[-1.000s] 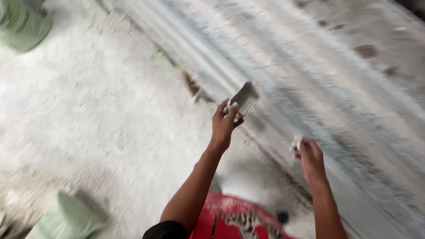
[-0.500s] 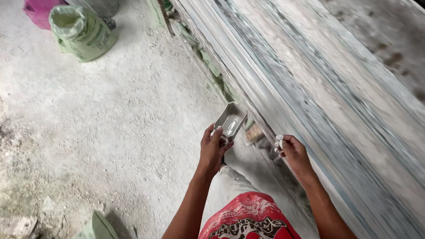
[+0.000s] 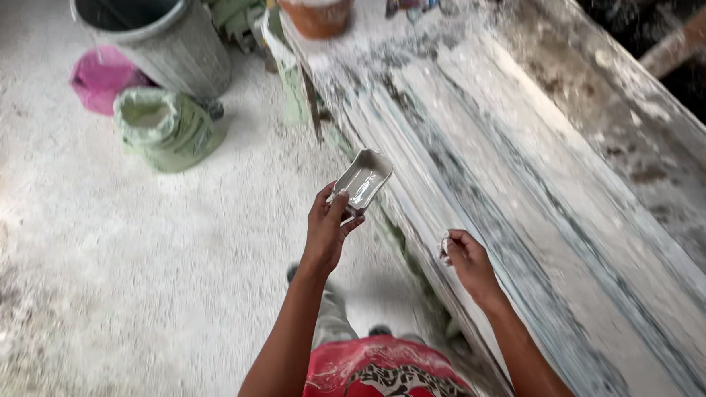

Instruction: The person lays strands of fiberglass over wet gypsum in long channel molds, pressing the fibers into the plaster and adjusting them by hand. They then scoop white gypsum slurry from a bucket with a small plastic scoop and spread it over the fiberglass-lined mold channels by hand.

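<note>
My left hand [image 3: 328, 228] grips a small rectangular grey tray [image 3: 362, 180] coated with white plaster, held just off the near edge of a long ridged plaster mould [image 3: 531, 213]. My right hand [image 3: 462, 257] is pinched shut on a small white lump or wad [image 3: 444, 244], and rests on the mould's near edge. The mould runs away from me, streaked grey and white.
A grey bucket [image 3: 159, 35] stands at the top left, with a pink basin [image 3: 101, 75] and an open green sack of white powder [image 3: 164, 128] beside it. An orange bowl [image 3: 315, 7] sits at the mould's far end. The floor is dusted white.
The view has tilted up along the mould, bringing the bucket and orange bowl into sight. Both hands keep their hold and stay at the mould's near edge.
</note>
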